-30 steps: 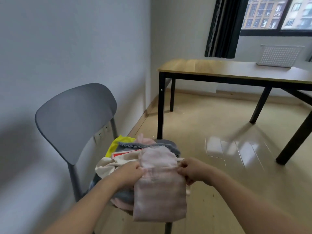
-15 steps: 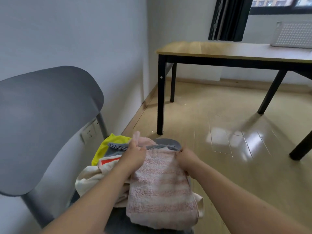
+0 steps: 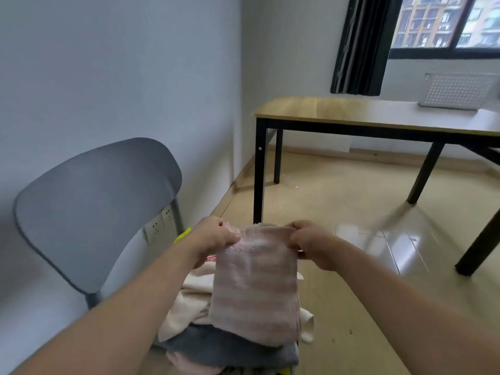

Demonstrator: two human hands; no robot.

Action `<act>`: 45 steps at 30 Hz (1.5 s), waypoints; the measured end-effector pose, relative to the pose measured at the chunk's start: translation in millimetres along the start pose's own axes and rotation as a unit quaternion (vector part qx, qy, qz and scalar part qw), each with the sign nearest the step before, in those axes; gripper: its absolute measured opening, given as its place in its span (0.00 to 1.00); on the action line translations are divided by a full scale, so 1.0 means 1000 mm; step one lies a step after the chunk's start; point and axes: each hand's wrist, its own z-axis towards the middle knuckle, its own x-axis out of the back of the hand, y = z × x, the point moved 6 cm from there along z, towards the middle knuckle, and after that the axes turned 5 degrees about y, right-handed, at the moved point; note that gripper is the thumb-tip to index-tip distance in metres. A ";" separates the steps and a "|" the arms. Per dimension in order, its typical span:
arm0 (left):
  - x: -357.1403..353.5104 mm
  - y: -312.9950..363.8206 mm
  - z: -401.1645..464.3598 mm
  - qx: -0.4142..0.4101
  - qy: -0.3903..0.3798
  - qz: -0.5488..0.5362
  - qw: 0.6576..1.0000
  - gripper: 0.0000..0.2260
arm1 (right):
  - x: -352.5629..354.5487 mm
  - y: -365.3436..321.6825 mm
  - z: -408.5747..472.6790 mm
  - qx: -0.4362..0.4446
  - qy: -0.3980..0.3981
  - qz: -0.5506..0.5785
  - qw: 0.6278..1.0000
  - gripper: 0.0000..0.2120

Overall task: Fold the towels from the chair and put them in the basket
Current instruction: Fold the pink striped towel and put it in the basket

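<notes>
1. My left hand (image 3: 216,235) and right hand (image 3: 308,239) have their fingers (image 3: 232,237) pinched on the top corners of the pink towel (image 3: 254,288).
2. Half a second ago it lay pressed on the pile (image 3: 189,301); now it hangs lifted above the chair (image 3: 89,212), folded narrow.
3. I judge the fold nearly done.
4. The basket (image 3: 457,92) sits far right on the bench (image 3: 351,112), well apart.

Daylight comes in through the window (image 3: 443,21). The floor (image 3: 405,239) shines bright. The edges look bent and blurry.
</notes>
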 end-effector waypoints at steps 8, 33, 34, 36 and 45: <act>0.051 0.140 -0.070 -0.472 0.242 0.241 0.813 0.07 | 0.051 -0.125 -0.065 0.319 0.194 -0.025 0.927 0.14; -0.053 -0.085 -0.080 -0.229 0.020 0.417 0.879 0.14 | -0.037 0.101 -0.042 -0.070 0.009 -0.041 0.997 0.12; -0.045 -0.088 -0.074 -0.165 0.070 0.340 0.923 0.13 | -0.037 0.098 -0.041 -0.072 0.003 -0.048 0.996 0.12; -0.026 -0.102 -0.069 0.012 0.163 0.173 0.971 0.14 | -0.038 0.091 -0.040 -0.056 -0.011 -0.113 0.992 0.13; -0.013 -0.110 -0.055 0.237 0.142 -0.118 0.954 0.04 | -0.045 0.080 -0.035 0.007 0.047 -0.330 0.943 0.12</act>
